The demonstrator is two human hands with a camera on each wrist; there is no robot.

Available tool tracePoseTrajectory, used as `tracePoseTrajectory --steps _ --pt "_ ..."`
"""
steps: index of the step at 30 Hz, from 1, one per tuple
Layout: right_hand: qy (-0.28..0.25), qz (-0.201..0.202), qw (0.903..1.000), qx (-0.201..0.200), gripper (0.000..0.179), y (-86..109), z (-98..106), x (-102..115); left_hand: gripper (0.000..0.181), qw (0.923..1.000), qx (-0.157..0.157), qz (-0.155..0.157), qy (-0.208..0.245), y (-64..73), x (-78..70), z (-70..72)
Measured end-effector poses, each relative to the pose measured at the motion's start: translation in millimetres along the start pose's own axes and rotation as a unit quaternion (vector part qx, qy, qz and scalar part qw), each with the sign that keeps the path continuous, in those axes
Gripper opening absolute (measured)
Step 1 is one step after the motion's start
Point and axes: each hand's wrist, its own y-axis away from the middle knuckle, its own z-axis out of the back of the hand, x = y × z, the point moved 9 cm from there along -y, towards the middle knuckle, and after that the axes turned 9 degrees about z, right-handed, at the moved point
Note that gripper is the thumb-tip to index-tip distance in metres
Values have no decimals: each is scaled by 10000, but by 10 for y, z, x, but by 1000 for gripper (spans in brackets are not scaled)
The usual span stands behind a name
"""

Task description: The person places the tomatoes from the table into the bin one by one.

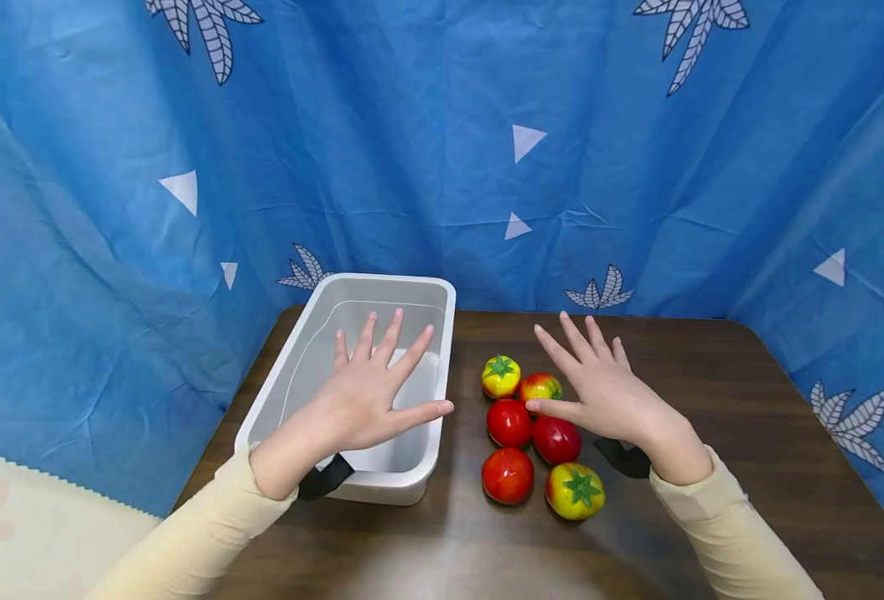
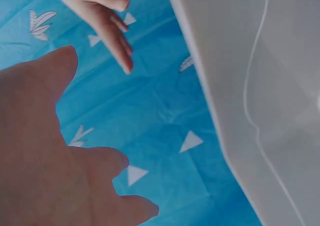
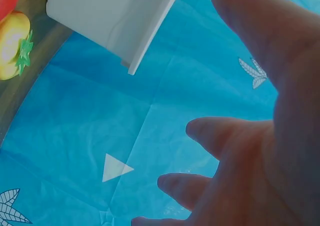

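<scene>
My left hand (image 1: 362, 396) is spread above a white plastic tub (image 1: 445, 367), palm down, with nothing in its grasp. To the right, my right hand (image 1: 610, 392) hovers with fingers splayed, also holding nothing. Its thumb overlaps a group of several shiny round fruits in the head view. Among them are a red fruit (image 1: 509, 423), a darker red fruit (image 1: 557, 440) and another red one (image 1: 507, 476) nearer me. A yellow fruit with a green leafy top (image 1: 501, 377) is at the back, beside a red-yellow one (image 1: 541, 388); another leafy-topped yellow fruit (image 1: 575, 492) lies in front.
The dark wooden table (image 1: 749, 417) bears the tub on its left and the fruits near its middle. A blue curtain (image 1: 442, 150) with white leaves and triangles hangs behind and along both sides. Pale floral cloth (image 1: 44, 517) shows at lower left.
</scene>
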Motion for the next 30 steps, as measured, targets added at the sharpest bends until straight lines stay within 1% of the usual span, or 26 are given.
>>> tracePoseTrajectory --steps 5,10,13,15,17,20,24,27,30 --pt "18 18 10000 -24 95 70 -16 -11 85 9991 -382 -130 86 180 65 88" --pt "90 267 9991 -332 93 164 -7 2 80 9967 -706 -153 371 396 169 164" --pt "3 353 9977 -580 90 229 10 2 77 9928 -1010 -131 626 518 262 209" --pt "-137 369 9963 -767 88 273 22 -9 76 9879 -1322 -151 797 600 329 244" --pt "-283 393 9938 -999 85 322 37 -23 74 9813 -1668 -175 944 680 399 272" --pt "-490 499 9878 -1394 80 403 55 -39 69 9690 -2127 -192 1243 803 516 287" --pt "-640 644 9776 -1900 74 519 41 -82 63 9503 -2506 -167 1838 919 685 244" --pt "-742 653 9740 -2039 74 585 -34 -144 61 9335 -2769 -203 2270 972 803 198" --pt "-888 631 9738 -1998 74 632 -144 -205 60 9178 -3002 -224 2590 1004 926 152"
